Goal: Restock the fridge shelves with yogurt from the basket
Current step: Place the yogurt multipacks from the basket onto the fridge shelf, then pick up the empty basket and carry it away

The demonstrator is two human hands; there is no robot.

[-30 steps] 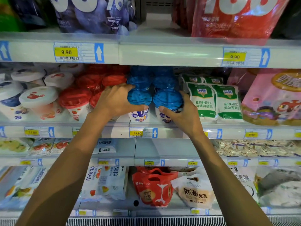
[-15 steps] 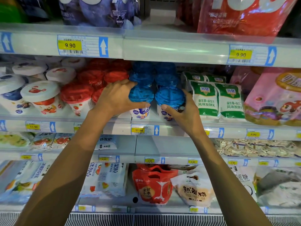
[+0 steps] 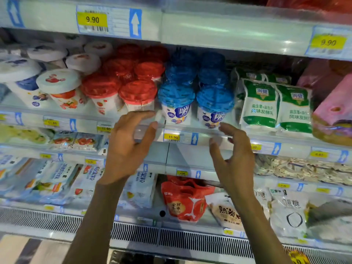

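Two blue-lidded yogurt cups [image 3: 177, 103] [image 3: 215, 107] stand side by side at the front of the middle fridge shelf [image 3: 190, 138], with more blue lids stacked behind them. My left hand [image 3: 127, 147] hovers below and left of the cups, fingers relaxed and spread, holding nothing. My right hand [image 3: 234, 159] hovers below the right cup, fingers loosely curved and empty. Neither hand touches a cup. The basket is out of view.
Red-lidded cups [image 3: 137, 94] and white-lidded cups [image 3: 59, 82] fill the shelf to the left. Green-and-white pouches [image 3: 259, 105] stand to the right, then pink packs [image 3: 335, 111]. Lower shelves hold bagged goods and a red pack [image 3: 182, 199]. A vent grille [image 3: 171, 239] runs along the bottom.
Both hands let go of the two front blue-lidded cups and drew back down and toward me. The cups stay on the shelf. The view tilted downward.
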